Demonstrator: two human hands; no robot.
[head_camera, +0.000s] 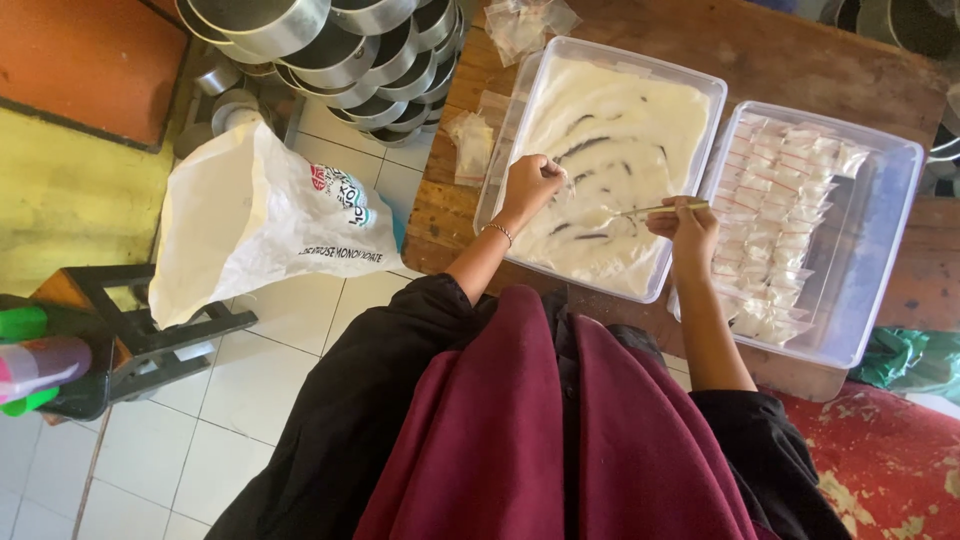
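Two hands: right hand (686, 226) around spoon (655, 209)

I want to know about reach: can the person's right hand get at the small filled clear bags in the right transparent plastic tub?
Probably yes. The right hand, holding a thin spoon, hovers beside the open right tub; nothing covers the small filled bags.

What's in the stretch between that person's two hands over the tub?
In the head view, only white powder streaked with dark furrows lies between left hand and right hand, plus the spoon reaching in.
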